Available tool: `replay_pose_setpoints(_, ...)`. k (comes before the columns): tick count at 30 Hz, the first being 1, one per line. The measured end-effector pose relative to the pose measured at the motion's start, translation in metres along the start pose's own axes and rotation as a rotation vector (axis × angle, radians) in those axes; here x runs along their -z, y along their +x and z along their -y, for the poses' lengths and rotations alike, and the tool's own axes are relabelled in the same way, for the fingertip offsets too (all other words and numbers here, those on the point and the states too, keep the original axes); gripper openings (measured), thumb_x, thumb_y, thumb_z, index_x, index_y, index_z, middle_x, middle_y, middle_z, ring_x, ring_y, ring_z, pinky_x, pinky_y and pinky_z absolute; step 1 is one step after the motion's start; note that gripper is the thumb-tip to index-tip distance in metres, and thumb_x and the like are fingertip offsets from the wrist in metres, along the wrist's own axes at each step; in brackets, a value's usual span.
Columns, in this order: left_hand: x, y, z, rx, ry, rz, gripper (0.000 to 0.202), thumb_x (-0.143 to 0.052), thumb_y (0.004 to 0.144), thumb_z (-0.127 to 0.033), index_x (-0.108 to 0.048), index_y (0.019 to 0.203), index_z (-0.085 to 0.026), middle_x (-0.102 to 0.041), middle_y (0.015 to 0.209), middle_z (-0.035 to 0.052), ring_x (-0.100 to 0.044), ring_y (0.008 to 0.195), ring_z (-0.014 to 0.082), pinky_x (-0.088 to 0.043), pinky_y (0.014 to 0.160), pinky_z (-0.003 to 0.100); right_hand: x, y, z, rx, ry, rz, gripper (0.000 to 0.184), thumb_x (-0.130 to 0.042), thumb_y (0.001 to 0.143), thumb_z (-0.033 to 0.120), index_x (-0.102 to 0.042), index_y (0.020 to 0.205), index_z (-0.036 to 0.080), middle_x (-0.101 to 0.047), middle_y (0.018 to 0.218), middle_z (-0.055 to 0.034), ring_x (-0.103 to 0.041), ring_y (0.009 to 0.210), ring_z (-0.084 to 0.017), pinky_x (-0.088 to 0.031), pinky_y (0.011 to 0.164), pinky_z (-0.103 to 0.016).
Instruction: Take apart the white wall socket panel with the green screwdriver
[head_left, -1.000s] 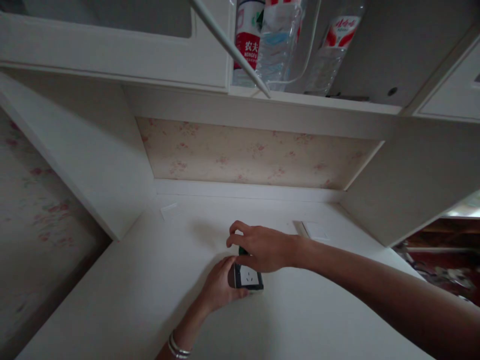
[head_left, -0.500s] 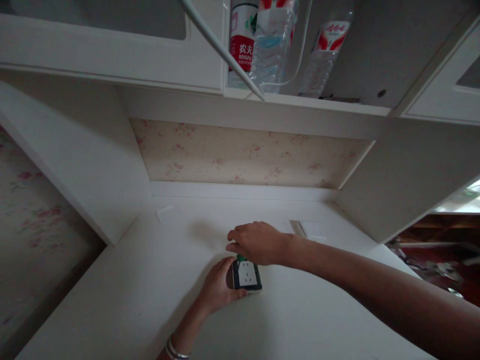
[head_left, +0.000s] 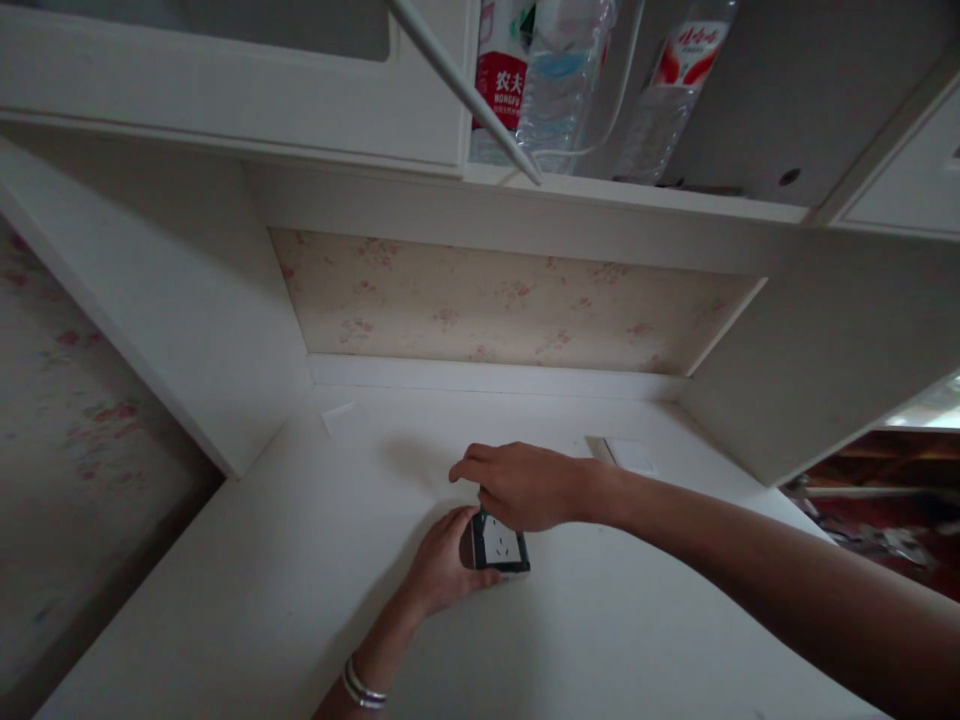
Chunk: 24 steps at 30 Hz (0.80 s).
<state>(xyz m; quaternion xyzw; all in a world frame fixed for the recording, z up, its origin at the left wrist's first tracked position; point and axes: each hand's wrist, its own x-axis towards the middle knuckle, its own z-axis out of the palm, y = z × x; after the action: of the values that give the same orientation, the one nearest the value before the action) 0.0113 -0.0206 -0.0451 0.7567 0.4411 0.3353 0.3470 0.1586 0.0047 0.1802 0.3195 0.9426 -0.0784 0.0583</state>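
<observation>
A wall socket (head_left: pixel 502 541) with a white face and black frame sits on the white surface. My left hand (head_left: pixel 442 562) is wrapped around its left side, with the thumb along the near edge and fingers at the far left corner. Over the socket's far edge, my right hand (head_left: pixel 521 487) has its fingers curled together and covers part of the face. A thin dark bit of a tool (head_left: pixel 481 496) shows below those fingers at the far left corner. It had a green part a moment ago, but its kind is mostly hidden by the hand.
White side panels (head_left: pixel 157 300) flank the white desk surface (head_left: pixel 600 620). A white box (head_left: pixel 630 455) lies behind my right wrist, and a small clear piece (head_left: pixel 339 416) at the back left. Above are a shelf with plastic bottles (head_left: pixel 562 90) and a hanging pale rod (head_left: pixel 465 90).
My right hand has shifted slightly and lower over the socket, its fingers more curled, and the green part is now covered. My left hand keeps its hold. The whole view has moved a little.
</observation>
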Motion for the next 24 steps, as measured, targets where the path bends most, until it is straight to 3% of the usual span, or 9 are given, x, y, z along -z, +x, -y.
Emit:
replay_pose_setpoints(3,0.0004,0.0003,-0.0004,0.001,0.001,0.004,0.081,-0.084,0.055,-0.049,-0.052,0.125,-0.022,-0.062,0.121,0.0115,-0.058,0.109,0.0344,-0.045,0.094,0.044,-0.0009,-0.0025,-0.0012,-0.015,0.009,0.011,0.041,-0.059,0.084,0.025,-0.053,0.125,0.019,-0.06,0.121,-0.0114,-0.063,0.096,-0.025,-0.049,0.075,-0.033)
replay_pose_setpoints(6,0.0015,0.0005,-0.0019,-0.007,0.004,0.003,0.082,-0.083,0.056,-0.05,-0.052,0.127,-0.023,-0.061,0.123,0.0115,-0.057,0.11,0.0348,-0.046,0.093,0.044,-0.0018,-0.0019,0.0016,-0.16,-0.069,-0.006,0.032,-0.044,0.095,0.04,-0.06,0.113,0.018,-0.065,0.106,-0.0112,-0.066,0.087,-0.028,-0.049,0.069,-0.037)
replay_pose_setpoints(8,0.0023,0.0004,-0.0028,-0.011,0.005,0.002,0.082,-0.082,0.057,-0.05,-0.052,0.127,-0.023,-0.061,0.123,0.0117,-0.057,0.11,0.0348,-0.046,0.093,0.043,-0.0013,-0.0016,0.0032,-0.126,-0.087,-0.002,0.029,-0.038,0.098,0.031,-0.061,0.109,0.017,-0.065,0.105,-0.011,-0.066,0.083,-0.025,-0.049,0.068,-0.035)
replay_pose_setpoints(11,0.0029,0.0001,-0.0032,-0.01,-0.001,0.013,0.078,-0.082,0.058,-0.049,-0.054,0.125,-0.023,-0.062,0.121,0.0116,-0.058,0.108,0.0347,-0.047,0.091,0.043,0.0012,-0.0026,0.0044,0.053,-0.019,0.022,0.032,-0.052,0.087,0.018,-0.056,0.119,0.02,-0.057,0.124,-0.0096,-0.065,0.089,-0.022,-0.048,0.069,-0.03)
replay_pose_setpoints(14,0.0025,0.0,-0.0026,-0.007,-0.005,0.018,0.078,-0.081,0.058,-0.051,-0.054,0.126,-0.023,-0.062,0.12,0.0115,-0.058,0.109,0.0354,-0.047,0.09,0.043,0.0014,-0.0019,0.0054,-0.013,-0.016,0.011,0.035,-0.058,0.086,0.033,-0.055,0.119,0.021,-0.058,0.122,-0.0102,-0.065,0.091,-0.026,-0.049,0.067,-0.033)
replay_pose_setpoints(17,0.0021,0.0001,-0.002,-0.003,0.004,0.011,0.081,-0.081,0.058,-0.051,-0.052,0.128,-0.024,-0.061,0.123,0.0119,-0.056,0.112,0.0361,-0.046,0.091,0.044,-0.0014,0.0004,0.0038,-0.157,-0.084,0.001,0.033,-0.039,0.097,0.04,-0.062,0.106,0.017,-0.065,0.104,-0.0118,-0.066,0.084,-0.027,-0.049,0.068,-0.037)
replay_pose_setpoints(20,0.0022,0.0002,-0.0018,-0.005,0.011,0.004,0.082,-0.082,0.056,-0.051,-0.053,0.128,-0.024,-0.061,0.124,0.0119,-0.057,0.112,0.0356,-0.046,0.093,0.044,-0.0022,-0.0005,-0.0005,-0.046,-0.033,0.016,0.026,-0.046,0.092,0.022,-0.059,0.113,0.018,-0.063,0.112,-0.0107,-0.065,0.088,-0.023,-0.048,0.071,-0.033)
replay_pose_setpoints(21,0.0023,0.0002,-0.0018,-0.009,0.008,0.003,0.081,-0.082,0.056,-0.052,-0.053,0.127,-0.023,-0.061,0.123,0.0117,-0.057,0.111,0.0352,-0.046,0.093,0.044,-0.0016,-0.0015,-0.0014,0.0,-0.005,0.024,0.032,-0.052,0.087,0.02,-0.056,0.118,0.019,-0.06,0.118,-0.0102,-0.064,0.091,-0.023,-0.048,0.071,-0.032)
replay_pose_setpoints(24,0.002,0.0002,-0.0023,-0.021,-0.008,-0.004,0.079,-0.082,0.057,-0.053,-0.054,0.125,-0.023,-0.062,0.122,0.0113,-0.058,0.109,0.0344,-0.047,0.092,0.043,0.0008,-0.0038,0.0002,0.008,-0.011,0.025,0.036,-0.059,0.084,0.03,-0.057,0.119,0.021,-0.058,0.121,-0.01,-0.063,0.096,-0.026,-0.048,0.069,-0.032)
